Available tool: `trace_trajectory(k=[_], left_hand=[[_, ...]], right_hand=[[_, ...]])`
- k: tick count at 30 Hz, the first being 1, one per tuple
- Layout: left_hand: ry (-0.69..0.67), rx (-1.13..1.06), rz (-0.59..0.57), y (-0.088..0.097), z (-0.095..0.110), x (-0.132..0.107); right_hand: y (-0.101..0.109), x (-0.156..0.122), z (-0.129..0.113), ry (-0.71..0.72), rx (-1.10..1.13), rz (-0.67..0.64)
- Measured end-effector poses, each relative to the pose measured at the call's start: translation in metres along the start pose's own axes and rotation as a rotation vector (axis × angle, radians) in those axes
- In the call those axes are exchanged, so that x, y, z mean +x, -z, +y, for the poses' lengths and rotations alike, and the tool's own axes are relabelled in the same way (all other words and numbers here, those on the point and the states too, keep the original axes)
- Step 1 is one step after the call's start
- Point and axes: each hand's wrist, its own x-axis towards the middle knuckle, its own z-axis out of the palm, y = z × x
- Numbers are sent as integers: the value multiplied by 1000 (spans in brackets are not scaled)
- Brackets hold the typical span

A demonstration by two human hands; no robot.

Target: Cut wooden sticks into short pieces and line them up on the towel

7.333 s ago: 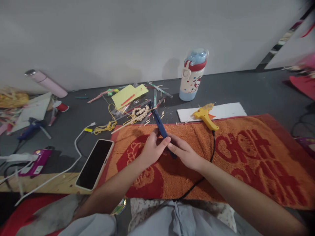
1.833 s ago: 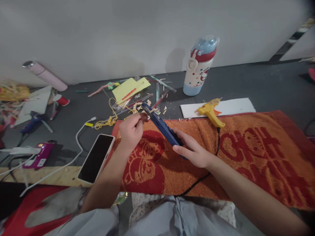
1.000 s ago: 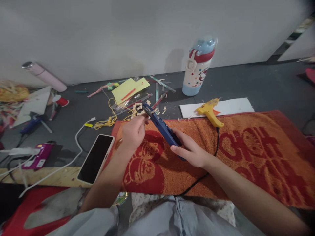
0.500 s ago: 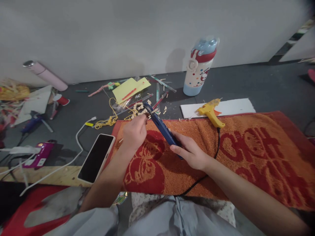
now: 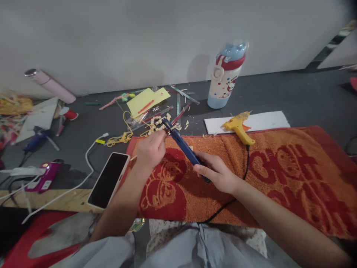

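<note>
My right hand is wrapped round the lower end of a long blue hand cutter, which slants up to the left above the towel. Its dark head reaches the fingertips of my left hand. That hand is closed in a pinch, and a thin pale wooden stick pokes out behind it. Most of the stick is hidden by the fingers. Just beyond the cutter's head lie several short cut wood pieces. An orange and red towel lies beneath both hands.
A yellow glue gun rests on a white board, its cable crossing the towel. Behind stands a water bottle. To the left are a phone, yellow string, a white cable and a purple power strip.
The cutter has shifted slightly down and right with my right hand. My left hand has moved slightly left, and more of the stick shows behind it.
</note>
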Motion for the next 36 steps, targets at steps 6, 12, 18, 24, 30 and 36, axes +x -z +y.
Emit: trace_trajectory(k=[6,12,18,24,30,36], left_hand=[[-45,70,-30,1,-4,1],[-127,92,-39,2,-13,1],[-132,101,-115,-2,-21,0],[-88,77,-85,-3,-17,0],[-10,177,-302,4,-10,6],[-109,88,-724,2,1,10]], right_hand=[[1,0,0,-29,71,-23],[1,-1,1,-87,152,-44],[-1,2,3,-132,183,-32],[-2,6,1,-203,322,-11],[0,12,-2,-260,466,72],[4,14,0,-288,540,200]])
